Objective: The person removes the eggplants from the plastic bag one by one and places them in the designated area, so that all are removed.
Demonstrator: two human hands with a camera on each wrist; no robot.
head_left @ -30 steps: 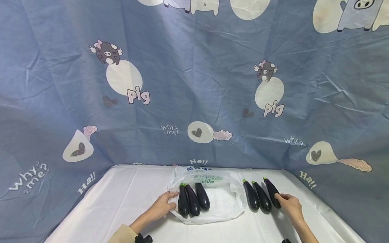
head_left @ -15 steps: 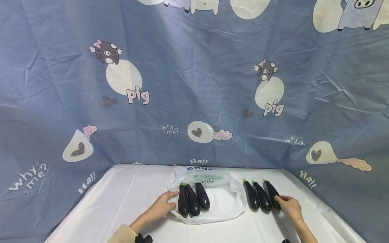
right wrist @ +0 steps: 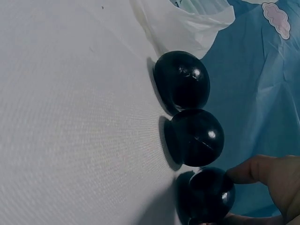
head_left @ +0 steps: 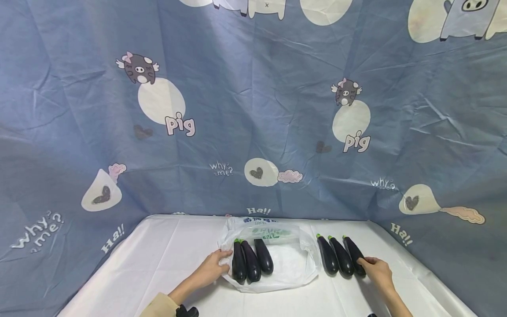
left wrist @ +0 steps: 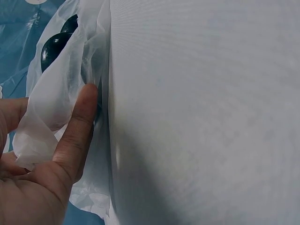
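At the bottom of the head view, a beige sleeve point(head_left: 160, 304) and a black strap-like device point(head_left: 187, 311) lead up to the person's left hand point(head_left: 214, 265). Its thumb and fingers pinch the left edge of a crinkled, translucent white plastic bag point(head_left: 291, 264) with green and blue print. The left wrist view shows the film caught between them.

The bag lies flat at lower centre, its mouth toward the person. In its left half rest three long, glossy, dark purple eggplants, rounded ends nearest: a left one point(head_left: 239, 264) and a middle one point(head_left: 251, 264) with green tips, and a right one point(head_left: 264, 257) whose far end looks dark and blunt.

At lower right, the bare right forearm slants up and leftward to the right hand point(head_left: 378, 268), well apart from the left. Thumb and fingers grip the near end of a green-tipped dark eggplant point(head_left: 354, 251), the rightmost of a row of three outside the bag. Beside it lie a second eggplant point(head_left: 341, 257) and a third eggplant point(head_left: 328, 255), just right of the bag.

Beneath everything spreads a white cloth point(head_left: 158, 259); behind hangs a blue fabric backdrop point(head_left: 222, 123) with cartoon pigs and lettering
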